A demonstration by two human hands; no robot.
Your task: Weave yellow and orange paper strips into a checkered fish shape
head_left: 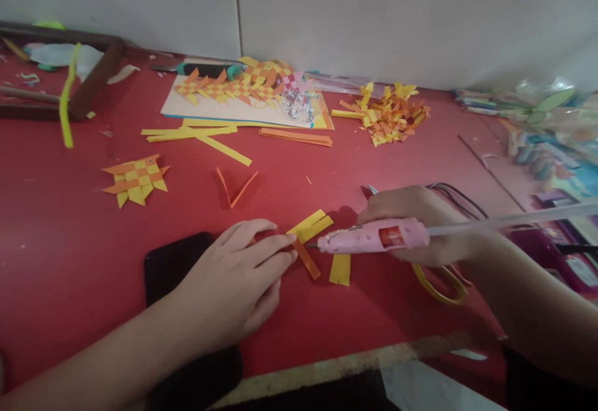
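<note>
My right hand [415, 212] is wrapped around a pink hot glue gun [369, 236] with a clear glue stick [514, 217] coming out of its back. Its nozzle points left, close to an orange paper strip [307, 260]. With its fingertips, my left hand [247, 268] holds that strip and the yellow paper strips [311, 226] crossing it on the table; part of the strips is hidden under the fingers. A short yellow piece [340, 269] lies just below the glue gun. Scissors with a yellow handle [439, 286] lie partly under my right hand.
A woven paper fish [136, 179] and a folded orange strip [232, 193] lie left of centre. Behind are yellow strips [187, 132], orange strips [295, 137], more woven pieces [224, 90] and a scrap pile [392, 115]. A black phone-like object [172, 261] sits beside my left hand.
</note>
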